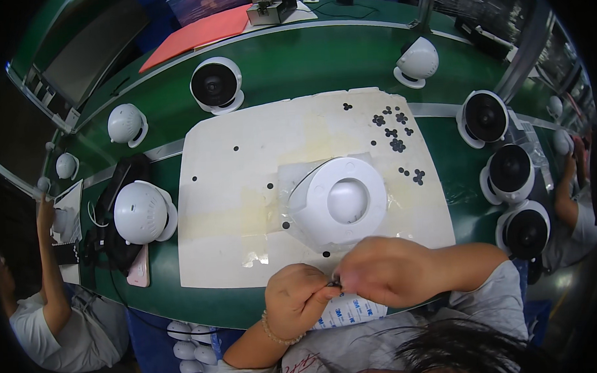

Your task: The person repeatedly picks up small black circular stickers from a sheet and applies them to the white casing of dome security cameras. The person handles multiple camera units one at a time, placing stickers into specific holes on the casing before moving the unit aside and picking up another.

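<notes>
Left hand [295, 294]: thumb and forefinger pinching a small dark piece [333, 285] near the near edge of the counter [163, 259]; beaded bracelet [278, 333] at the wrist.

Right hand [382, 271]: blurred, fingers curled, fingertips meeting the left hand's at the same piece; whether they grip it cannot be told.

White shell [376, 206], one: round opening facing up, resting on a translucent foam sheet [286, 174] just beyond the hands.

Cream board [223, 220], one: beneath the foam sheet, with yellowish tape patches.

Black dots [235, 148]: five single ones spaced over the left half and near edge of the board; further singles and flower-like clusters [396, 145] toward its right edge.

Printed sheet [350, 313], one: white with blue marks, below the hands.

White round devices, on stands: three with black faces at right [486, 116], standing in a row; one with a black face [215, 84] behind the board; one turned aside [418, 60] at the right rear; two showing white backs [142, 212] at left.

Black bag [122, 244] and pink phone [139, 268]: left side, the phone just beside the bag.

Red sheet [199, 36] and metal box [269, 9]: far side.
</notes>
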`<state>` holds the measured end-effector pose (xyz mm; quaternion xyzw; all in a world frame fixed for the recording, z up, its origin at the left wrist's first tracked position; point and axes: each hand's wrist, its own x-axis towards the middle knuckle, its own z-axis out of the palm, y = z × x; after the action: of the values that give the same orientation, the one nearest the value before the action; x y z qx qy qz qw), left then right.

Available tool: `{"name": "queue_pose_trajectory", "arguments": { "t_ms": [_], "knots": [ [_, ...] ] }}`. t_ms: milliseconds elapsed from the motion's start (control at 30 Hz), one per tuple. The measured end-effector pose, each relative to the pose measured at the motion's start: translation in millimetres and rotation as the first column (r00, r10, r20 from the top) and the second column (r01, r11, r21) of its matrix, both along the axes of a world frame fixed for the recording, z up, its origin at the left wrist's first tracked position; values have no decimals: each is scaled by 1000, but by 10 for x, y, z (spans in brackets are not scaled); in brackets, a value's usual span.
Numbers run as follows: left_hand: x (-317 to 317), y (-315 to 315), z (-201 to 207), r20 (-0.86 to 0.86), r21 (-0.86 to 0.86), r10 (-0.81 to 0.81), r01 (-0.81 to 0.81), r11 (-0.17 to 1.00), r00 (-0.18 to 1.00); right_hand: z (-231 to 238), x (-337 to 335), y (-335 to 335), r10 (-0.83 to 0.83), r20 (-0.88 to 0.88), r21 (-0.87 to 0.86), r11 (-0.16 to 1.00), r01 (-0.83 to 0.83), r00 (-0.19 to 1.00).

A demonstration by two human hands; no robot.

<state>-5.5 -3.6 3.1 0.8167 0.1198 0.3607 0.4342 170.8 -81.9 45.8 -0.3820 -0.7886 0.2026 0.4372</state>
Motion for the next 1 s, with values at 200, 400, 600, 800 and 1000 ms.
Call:
{"name": "queue_pose_trajectory", "arguments": {
  "t_ms": [200, 400, 600, 800, 1000],
  "knots": [
    [2, 18, -53, -2, 89, 53, -53, 995, 999, -73, 100, -9, 181, -141, 13, 983, -181, 973],
    [109, -28, -38, -81, 301, 253, -218, 928, 964, -90, 285, 183, -107, -278, 149, 977, 153, 955],
    [138, -35, -78, -94, 439, 287, -219, 871, 953, 66, 479, 437, -309, -410, -210, 948, 241, 858],
    [105, -47, -83, -121, 476, 317, -225, 850, 941, 107, 453, 463, -345, -343, -244, 931, 272, 874],
    [102, -58, -96, -132, 479, 307, -210, 852, 943, 84, 464, 465, -359, -266, -202, 928, 312, 895]
  ]
}}
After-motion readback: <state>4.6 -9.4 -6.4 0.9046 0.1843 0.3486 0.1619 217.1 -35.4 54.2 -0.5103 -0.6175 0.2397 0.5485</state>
